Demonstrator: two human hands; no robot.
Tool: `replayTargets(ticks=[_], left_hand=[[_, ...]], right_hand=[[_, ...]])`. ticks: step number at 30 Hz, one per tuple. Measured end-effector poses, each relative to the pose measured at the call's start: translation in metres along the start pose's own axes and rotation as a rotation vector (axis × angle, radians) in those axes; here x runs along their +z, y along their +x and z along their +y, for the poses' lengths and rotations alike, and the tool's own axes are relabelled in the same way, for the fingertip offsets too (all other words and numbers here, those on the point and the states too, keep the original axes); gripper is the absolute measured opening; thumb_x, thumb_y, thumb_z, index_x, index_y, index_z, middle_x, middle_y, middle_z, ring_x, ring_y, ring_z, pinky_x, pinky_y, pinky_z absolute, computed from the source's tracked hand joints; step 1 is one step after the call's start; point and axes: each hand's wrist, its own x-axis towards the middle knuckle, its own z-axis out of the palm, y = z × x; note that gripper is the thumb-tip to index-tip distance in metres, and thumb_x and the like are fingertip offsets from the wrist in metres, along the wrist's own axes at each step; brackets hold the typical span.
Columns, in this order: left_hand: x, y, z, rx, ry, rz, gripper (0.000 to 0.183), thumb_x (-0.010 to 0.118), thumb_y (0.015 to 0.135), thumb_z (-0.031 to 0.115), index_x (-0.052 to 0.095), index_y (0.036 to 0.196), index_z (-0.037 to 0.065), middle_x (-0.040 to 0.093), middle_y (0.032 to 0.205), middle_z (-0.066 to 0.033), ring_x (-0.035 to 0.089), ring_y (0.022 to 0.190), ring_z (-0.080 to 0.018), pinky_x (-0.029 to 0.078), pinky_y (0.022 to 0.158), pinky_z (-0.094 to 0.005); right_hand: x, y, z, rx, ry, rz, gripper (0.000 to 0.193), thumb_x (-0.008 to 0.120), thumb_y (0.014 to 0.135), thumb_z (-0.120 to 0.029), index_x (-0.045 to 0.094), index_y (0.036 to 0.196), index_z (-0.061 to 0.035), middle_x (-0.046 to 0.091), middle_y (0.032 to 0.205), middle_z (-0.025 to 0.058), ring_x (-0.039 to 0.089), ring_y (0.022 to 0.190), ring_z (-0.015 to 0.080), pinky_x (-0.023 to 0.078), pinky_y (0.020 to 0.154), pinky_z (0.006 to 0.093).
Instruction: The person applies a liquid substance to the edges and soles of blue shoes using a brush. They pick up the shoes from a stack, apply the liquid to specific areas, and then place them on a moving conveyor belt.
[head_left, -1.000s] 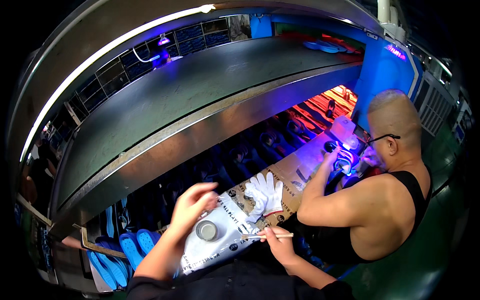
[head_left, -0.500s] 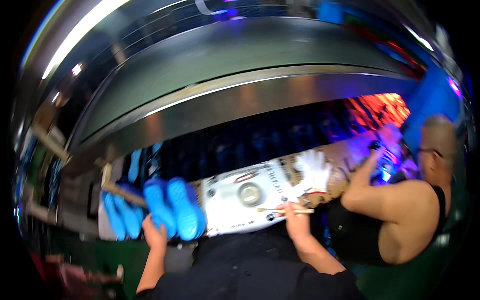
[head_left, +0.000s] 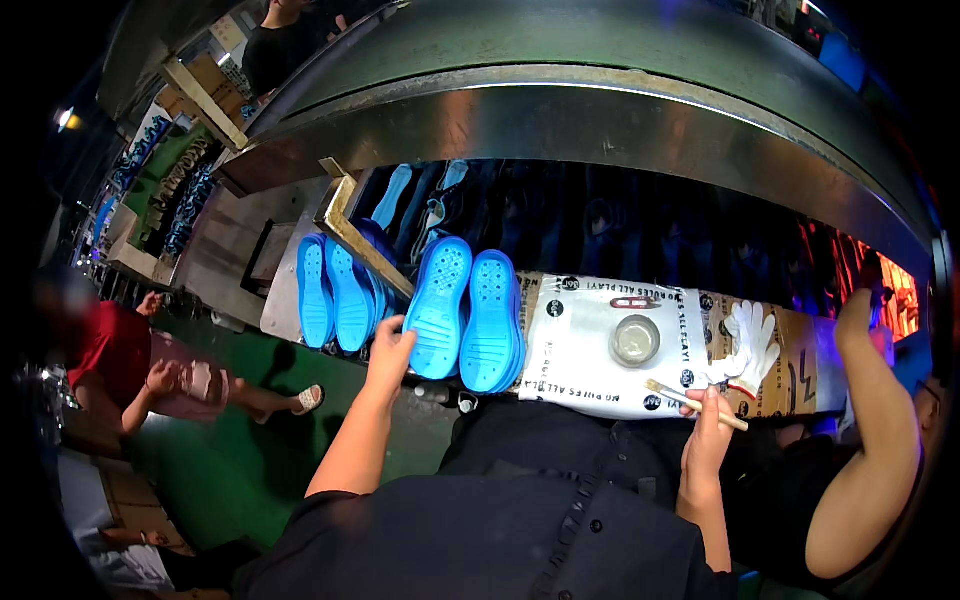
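Note:
Two blue shoe soles lie side by side in front of me, on top of stacks. My left hand (head_left: 392, 352) is at the outer edge of the left blue sole (head_left: 438, 310), its fingers bent against that edge; their tips are partly hidden. Between the fingers of my right hand (head_left: 708, 425) is a thin brush (head_left: 690, 402), its bristles toward the white printed sheet (head_left: 570, 345). A round, pale cup (head_left: 635, 341) stands on the sheet, with a small red-handled tool (head_left: 636, 303) behind it. The right blue sole (head_left: 491, 322) touches neither hand.
More blue soles (head_left: 315, 290) stand left of a metal bracket (head_left: 350, 235). White gloves (head_left: 748, 350) lie on cardboard (head_left: 803, 370). Dark footwear lines the space under the long metal conveyor edge (head_left: 560, 115). A co-worker's bare arm (head_left: 865, 450) is close on the right; another person (head_left: 120, 350) is at left.
The view has swung left and sharpened, so the bench appears further right. My left hand is still at the left sole's edge, and the brush is still in my right hand.

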Motion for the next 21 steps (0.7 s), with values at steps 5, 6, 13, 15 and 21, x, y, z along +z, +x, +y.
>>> replayTargets(ticks=[5, 6, 13, 15, 21], left_hand=[[0.009, -0.02, 0.03, -0.469, -0.46, -0.506, 0.04, 0.062, 0.081, 0.019, 0.045, 0.114, 0.005, 0.059, 0.088, -0.0037, 0.059, 0.073, -0.0133, 0.044, 0.052, -0.023], [0.023, -0.035, 0.044, -0.361, -0.483, -0.466, 0.041, 0.062, 0.082, 0.019, 0.043, 0.116, 0.006, 0.058, 0.093, -0.0044, 0.059, 0.075, -0.014, 0.045, 0.053, -0.0242], [0.098, -0.079, 0.073, 0.053, -0.254, -0.53, 0.048, 0.06, 0.081, 0.009, 0.038, 0.122, 0.0, 0.056, 0.103, -0.0106, 0.057, 0.086, -0.0154, 0.049, 0.073, -0.0304], [0.115, -0.085, 0.083, 0.154, -0.211, -0.53, 0.047, 0.06, 0.081, 0.008, 0.038, 0.122, -0.002, 0.056, 0.104, -0.011, 0.057, 0.088, -0.0153, 0.048, 0.078, -0.0306], [0.137, -0.097, 0.103, 0.327, -0.16, -0.559, 0.044, 0.061, 0.077, 0.003, 0.042, 0.115, -0.006, 0.059, 0.097, -0.0119, 0.057, 0.087, -0.0146, 0.047, 0.079, -0.0281]], right_hand=[[-0.001, 0.0, -0.006, -0.015, -0.032, 0.003, 0.03, 0.047, 0.095, -0.019, 0.062, 0.081, 0.0028, 0.06, 0.074, 0.0084, 0.055, 0.064, 0.0134, 0.044, 0.065, 0.0259], [0.0, 0.0, -0.007, 0.005, -0.011, -0.017, 0.03, 0.047, 0.095, -0.019, 0.062, 0.081, 0.0031, 0.06, 0.074, 0.0086, 0.055, 0.064, 0.0136, 0.044, 0.065, 0.0258], [0.023, -0.004, -0.052, -0.218, -0.027, -0.229, 0.031, 0.048, 0.093, -0.018, 0.064, 0.077, 0.0029, 0.062, 0.071, 0.0099, 0.057, 0.065, 0.0146, 0.044, 0.07, 0.0281], [0.028, -0.001, -0.064, -0.554, -0.212, -0.316, 0.024, 0.051, 0.089, -0.014, 0.066, 0.074, -0.0018, 0.062, 0.063, 0.0053, 0.057, 0.061, 0.0174, 0.042, 0.077, 0.0347], [0.03, -0.01, -0.069, -0.707, -0.372, -0.382, 0.016, 0.057, 0.082, -0.01, 0.065, 0.069, -0.0038, 0.061, 0.062, 0.0057, 0.054, 0.06, 0.02, 0.039, 0.069, 0.0322]])
